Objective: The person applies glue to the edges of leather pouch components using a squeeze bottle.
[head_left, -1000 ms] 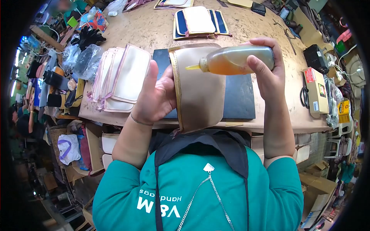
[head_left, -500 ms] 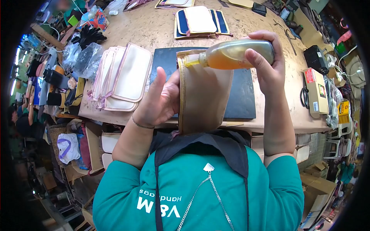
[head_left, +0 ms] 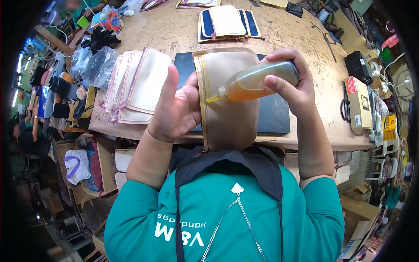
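Note:
A beige panel (head_left: 231, 118) with a stitched edge along its left side stands tilted up before my chest. My left hand (head_left: 181, 102) supports it at that edge, thumb raised and fingers partly hidden behind it. In my right hand (head_left: 292, 81) is a translucent squeeze bottle (head_left: 257, 83) of amber liquid, tipped to the left. Its yellow nozzle touches or nearly touches the panel near the stitched edge, and a yellow line of liquid runs above the tip. Behind the panel lies a dark flat board (head_left: 275, 115) on the table.
A stack of pale panels (head_left: 146, 85) lies on the table to the left. Farther back sit navy and cream pieces (head_left: 227, 22). Plastic bags (head_left: 100, 65) and a black glove (head_left: 101, 39) are at the left edge. A box (head_left: 358, 105) and scissors (head_left: 345, 105) lie at the right.
The bottle has come down along the stitched edge toward me, its tip now lower on the panel. More of the panel's top shows, and a yellow line appears above the nozzle.

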A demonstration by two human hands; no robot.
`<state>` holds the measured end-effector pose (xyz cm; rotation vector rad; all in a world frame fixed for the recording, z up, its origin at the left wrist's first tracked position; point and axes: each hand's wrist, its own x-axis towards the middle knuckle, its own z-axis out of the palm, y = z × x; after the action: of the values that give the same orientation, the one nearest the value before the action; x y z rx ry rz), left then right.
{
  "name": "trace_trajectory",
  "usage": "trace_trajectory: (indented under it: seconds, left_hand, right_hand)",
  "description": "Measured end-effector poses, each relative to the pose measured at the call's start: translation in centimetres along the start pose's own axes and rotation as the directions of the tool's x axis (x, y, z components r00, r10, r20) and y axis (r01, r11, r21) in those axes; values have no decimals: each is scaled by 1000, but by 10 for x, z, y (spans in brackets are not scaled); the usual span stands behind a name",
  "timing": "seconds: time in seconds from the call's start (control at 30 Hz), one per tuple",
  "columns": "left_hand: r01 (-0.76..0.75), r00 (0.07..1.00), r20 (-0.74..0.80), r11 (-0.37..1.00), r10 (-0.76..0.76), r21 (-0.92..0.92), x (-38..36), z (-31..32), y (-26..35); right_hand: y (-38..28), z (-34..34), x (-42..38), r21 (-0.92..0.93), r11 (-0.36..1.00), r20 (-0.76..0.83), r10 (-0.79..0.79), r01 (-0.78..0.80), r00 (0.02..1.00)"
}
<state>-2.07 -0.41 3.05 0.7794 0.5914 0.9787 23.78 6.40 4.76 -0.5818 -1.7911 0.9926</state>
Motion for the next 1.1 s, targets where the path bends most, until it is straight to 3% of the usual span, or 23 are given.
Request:
trace_trajectory:
  seconds: [0.5, 0.87, 0.97, 1.1]
  left_hand:
    - [-105, 994, -9, 969, 106, -225, 11, -16, 11]
    - [-170, 985, -69, 944, 156, -283, 13, -33, 19]
    - [-172, 985, -78, 942, 156, -289, 13, -35, 19]
    - [-143, 989, -67, 945, 129, -293, 13, -30, 15]
  right_hand:
    - [-1, 9, -14, -70, 997, 146, 43, -33, 988]
    - [5, 9, -27, -69, 997, 297, 54, -35, 953]
    - [4, 6, -26, -19, 994, 294, 110, -110, 949]
    - [4, 9, -21, 45, 995, 111, 80, -85, 991]
